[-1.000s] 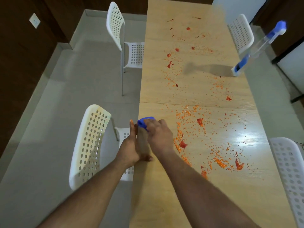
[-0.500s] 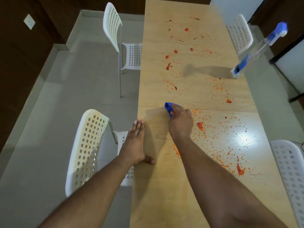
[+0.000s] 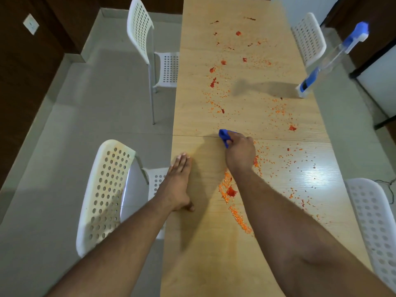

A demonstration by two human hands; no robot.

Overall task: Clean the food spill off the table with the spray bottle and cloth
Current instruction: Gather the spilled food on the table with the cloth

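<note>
A long light wooden table (image 3: 246, 108) carries an orange and red food spill (image 3: 231, 191) scattered along its length. My right hand (image 3: 240, 153) grips a bunched blue cloth (image 3: 224, 135) and holds it on the tabletop at the seam between the two table halves. My left hand (image 3: 179, 183) lies flat with straight fingers at the table's left edge. A clear spray bottle (image 3: 330, 63) with a blue head stands at the far right edge, away from both hands.
White perforated chairs stand round the table: one near left (image 3: 105, 194), one far left (image 3: 139, 28), one far right (image 3: 308, 37), one near right (image 3: 372, 221). Grey floor lies to the left. A dark wall with a white switch plate (image 3: 31, 24) is at far left.
My right hand has carried the cloth from the left table edge up and rightward to the table seam. My left hand has stayed at the left edge, now apart from the right hand.
</note>
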